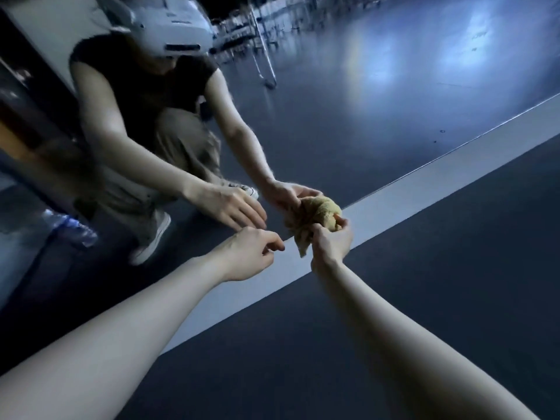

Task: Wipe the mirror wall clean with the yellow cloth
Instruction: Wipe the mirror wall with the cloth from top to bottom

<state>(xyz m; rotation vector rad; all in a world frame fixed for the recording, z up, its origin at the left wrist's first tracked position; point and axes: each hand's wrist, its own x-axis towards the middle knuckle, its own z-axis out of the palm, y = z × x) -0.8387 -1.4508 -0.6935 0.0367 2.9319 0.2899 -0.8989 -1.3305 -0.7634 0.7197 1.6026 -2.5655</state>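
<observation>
Yellow cloth (318,218) sits bunched in my right hand (331,242), pressed low on the mirror wall (394,86) by the white baseboard (424,189), my left hand (251,256) loosely curled and empty; that tight wad could smear, not wipe.

1. The yellow cloth (321,215) is soft, fuzzy fabric with a matt nap, bunched into wrinkled folds.
2. The mirror wall (378,71) is smooth, glossy glass; it reflects pale light patches quite sharply.
3. The white strip (424,189) along the base of the mirror looks smooth and matt, like painted board or plastic; which one cannot be told.
4. The floor (454,283) is a dark, smooth sheet with a dull, low sheen.
5. A clear plastic bottle (72,227), seen in the reflection, is shiny and slightly crinkled.
</observation>
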